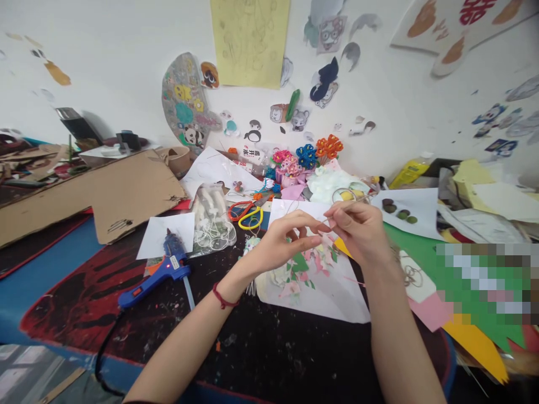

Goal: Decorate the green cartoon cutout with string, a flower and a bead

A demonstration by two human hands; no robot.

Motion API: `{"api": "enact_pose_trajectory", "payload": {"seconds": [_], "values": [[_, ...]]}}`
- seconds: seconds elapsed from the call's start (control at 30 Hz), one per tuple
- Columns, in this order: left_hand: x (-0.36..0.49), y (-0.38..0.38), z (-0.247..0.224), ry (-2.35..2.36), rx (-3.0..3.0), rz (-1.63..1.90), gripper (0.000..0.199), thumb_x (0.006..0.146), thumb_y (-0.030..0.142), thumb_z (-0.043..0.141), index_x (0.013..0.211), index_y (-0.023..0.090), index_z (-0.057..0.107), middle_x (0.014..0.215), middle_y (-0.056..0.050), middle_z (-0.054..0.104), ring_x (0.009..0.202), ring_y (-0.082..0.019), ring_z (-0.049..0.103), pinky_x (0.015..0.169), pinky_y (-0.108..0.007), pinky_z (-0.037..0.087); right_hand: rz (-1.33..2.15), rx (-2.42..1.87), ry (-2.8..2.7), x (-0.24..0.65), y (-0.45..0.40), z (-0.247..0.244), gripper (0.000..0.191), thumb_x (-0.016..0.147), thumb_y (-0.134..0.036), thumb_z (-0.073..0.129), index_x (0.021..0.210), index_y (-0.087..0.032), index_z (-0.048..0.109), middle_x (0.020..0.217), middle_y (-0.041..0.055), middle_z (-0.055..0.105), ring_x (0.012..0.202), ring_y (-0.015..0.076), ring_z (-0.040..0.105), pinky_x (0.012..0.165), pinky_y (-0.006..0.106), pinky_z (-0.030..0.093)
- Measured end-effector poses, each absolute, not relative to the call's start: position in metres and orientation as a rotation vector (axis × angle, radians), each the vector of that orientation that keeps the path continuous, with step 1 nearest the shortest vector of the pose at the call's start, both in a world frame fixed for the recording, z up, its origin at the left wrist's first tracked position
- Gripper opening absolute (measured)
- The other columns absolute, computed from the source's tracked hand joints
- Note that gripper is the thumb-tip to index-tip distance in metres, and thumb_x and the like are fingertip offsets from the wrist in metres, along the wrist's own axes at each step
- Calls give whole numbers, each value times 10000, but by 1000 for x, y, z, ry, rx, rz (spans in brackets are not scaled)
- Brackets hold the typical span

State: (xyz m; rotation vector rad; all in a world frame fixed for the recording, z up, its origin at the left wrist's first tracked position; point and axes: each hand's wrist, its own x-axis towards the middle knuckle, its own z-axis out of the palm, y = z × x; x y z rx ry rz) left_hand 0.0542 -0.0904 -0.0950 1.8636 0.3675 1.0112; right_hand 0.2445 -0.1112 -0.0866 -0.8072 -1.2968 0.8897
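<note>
My left hand (290, 241) is raised over the white paper (332, 300), fingers bent and thumb apart from the index finger. Its fingertips reach toward the tips of my right hand (356, 224), which is closed in a pinch. What the right fingers hold is too small to make out; it looks thin and pinkish. Below the hands, pink and green paper scraps (301, 266) lie scattered on the white sheet. Scissors with red and yellow handles (251, 217) lie just beyond my left hand.
A blue glue gun (168, 266) rests at the left, its cord trailing off the front edge. Near it are a bag of white cord (213, 224) and a large cardboard piece (135, 193). Colourful craft flowers (306, 156) stand against the wall. Green paper (415, 247) lies at the right.
</note>
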Motion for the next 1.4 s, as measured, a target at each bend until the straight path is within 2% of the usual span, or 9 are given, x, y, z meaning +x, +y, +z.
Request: {"api": "enact_pose_trajectory", "payload": {"seconds": [0.13,0.33,0.6,0.77,1.03,1.2,1.4], "values": [[57,-89,-97,389,1823,1054,136,902,271,639,854,163,706,882,-52,650,799,-131,576,648,-250,430,889,-786,-1290,243,-110,-87,126,786,-299,785,705,-204,765,711,29,658,455,43,425,397,226,246],[59,-90,-100,515,1777,1055,211,861,283,681,712,157,603,739,-4,600,639,-89,479,583,-250,365,822,-767,-1291,244,-111,-85,112,783,-284,788,705,-207,767,689,33,669,459,51,438,399,228,255],[60,-95,-98,612,1810,1022,253,842,268,680,664,161,536,626,20,563,569,-79,405,544,-252,321,751,-819,-1288,245,-110,-86,134,764,-316,799,702,-203,762,660,34,667,465,77,460,379,236,247],[61,-94,-100,610,1818,1019,261,822,253,685,650,169,507,613,27,546,573,-84,396,547,-252,318,701,-860,-1298,243,-109,-87,200,750,-366,803,683,-187,742,648,36,669,455,78,457,411,243,306],[61,-92,-104,671,1832,998,295,765,211,684,599,178,443,592,55,449,574,-82,344,548,-248,282,767,-861,-1285,242,-106,-91,122,748,-304,809,709,-201,756,654,26,677,487,78,496,413,219,293],[61,-92,-105,715,1812,972,274,730,204,685,583,176,455,556,67,427,548,-76,326,522,-243,256,753,-874,-1304,241,-106,-91,164,736,-324,816,690,-183,748,675,42,681,521,96,542,413,218,314],[62,-91,-107,769,1777,965,272,688,176,692,563,172,450,537,75,424,525,-63,333,494,-221,245,752,-894,-1318,239,-105,-93,171,729,-330,821,696,-181,745,665,41,681,471,84,485,401,227,288]]}}
